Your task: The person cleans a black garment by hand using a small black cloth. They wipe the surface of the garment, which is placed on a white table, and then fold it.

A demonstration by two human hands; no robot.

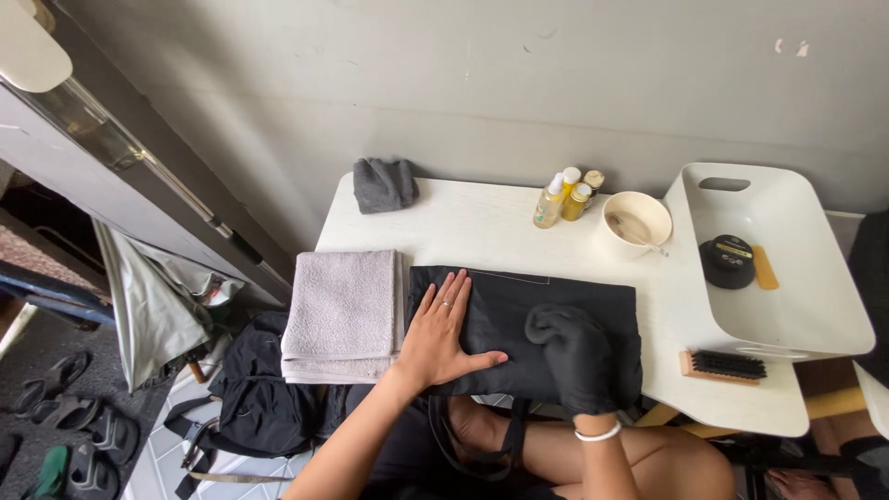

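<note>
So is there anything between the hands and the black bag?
Nothing visible. The bare left hand lies flat right on the black bag. The right hand is inside a black cloth mitt that presses on the bag, so only that mitt sits between it and the bag.

Bag at table front; folded towel left of it, brush right. Behind: crumpled cloth, bottles, bowl. Tray far right holds tin.
</note>
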